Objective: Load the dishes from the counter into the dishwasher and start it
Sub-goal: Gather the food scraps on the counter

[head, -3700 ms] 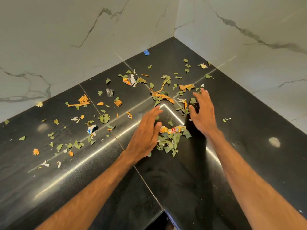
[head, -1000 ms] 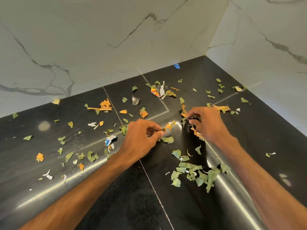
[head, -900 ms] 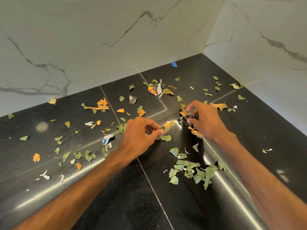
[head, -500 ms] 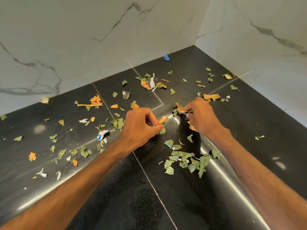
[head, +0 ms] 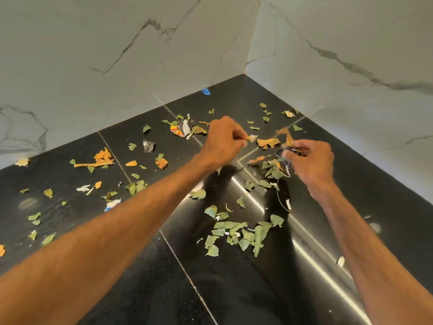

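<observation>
We see a black polished stone desk [head: 234, 292] that fills a corner between two white marble walls [head: 117, 55], and it is littered with small torn pieces. Both hands are above the desk, near the corner. The left hand [head: 225, 139] has its fingers curled and pinches a small orange and white paper scrap [head: 252, 137] between thumb and fingertips. The right hand [head: 312, 160] is also closed, and it pinches a dark shiny scrap of wrapper [head: 291, 150]; a clump of green leaf bits [head: 273, 171] hangs just under it, and a thin strand [head: 282, 202] goes down from the clump toward the desk. We cannot tell whether the strand touches the surface. In front of the hands lies a loose heap of green leaf pieces [head: 241, 233]. To the left we see torn orange paper strips [head: 100, 159], a crumpled silver foil piece [head: 148, 146] and a crumpled colourful wrapper [head: 181, 130]. A small blue piece [head: 206, 91] lies against the back wall.
</observation>
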The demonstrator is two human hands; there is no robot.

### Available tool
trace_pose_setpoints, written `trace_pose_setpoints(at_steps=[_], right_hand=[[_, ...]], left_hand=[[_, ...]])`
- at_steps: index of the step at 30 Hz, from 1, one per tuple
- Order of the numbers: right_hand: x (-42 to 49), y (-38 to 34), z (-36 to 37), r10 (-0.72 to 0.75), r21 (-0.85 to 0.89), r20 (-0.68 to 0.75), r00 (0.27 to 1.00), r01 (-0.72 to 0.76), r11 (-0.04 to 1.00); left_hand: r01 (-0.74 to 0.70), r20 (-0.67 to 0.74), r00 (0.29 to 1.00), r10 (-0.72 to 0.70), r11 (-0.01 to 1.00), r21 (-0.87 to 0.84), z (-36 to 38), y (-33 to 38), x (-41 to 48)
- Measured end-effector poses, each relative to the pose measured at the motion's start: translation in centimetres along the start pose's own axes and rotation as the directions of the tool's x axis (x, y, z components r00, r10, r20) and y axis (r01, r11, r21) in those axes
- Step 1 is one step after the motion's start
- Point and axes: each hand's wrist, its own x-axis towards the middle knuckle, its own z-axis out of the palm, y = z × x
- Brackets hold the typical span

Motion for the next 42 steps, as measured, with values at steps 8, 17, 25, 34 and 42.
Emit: trace_pose_setpoints(at_steps=[8,17,25,34,42], right_hand=[[0.4,2.7,-1.8,0.291,0.341,0.107,0.951,-0.309,0.888],[0.2,3.6,-2.2,0.282,0.349,0.127,0.951,-0.31,0.884],[0.5,3.7,-2.2,0.259,0.34,0.143,0.955,-0.293,0.893],[0.6,4.1,-2.4,0.275,0.359,0.161,0.948,-0.316,0.878],[0.8,4.6,-2.9,0.286,0.359,0.131,0.949,-0.314,0.879]], left_hand=[[-0.173,0.284,0.953,0.104,0.957,0.231,7.8,2.8,6.3],[-0.334,0.322,0.926,0.197,0.825,0.457,9.7,0.4,5.3],[-0.333,0.193,0.943,0.271,0.785,0.522,8.5,0.8,4.7],[-0.035,0.233,0.966,-0.113,0.833,0.552,8.6,0.9,4.3],[0.025,0.172,0.971,-0.164,0.791,0.612,11.2,2.8,4.6]])
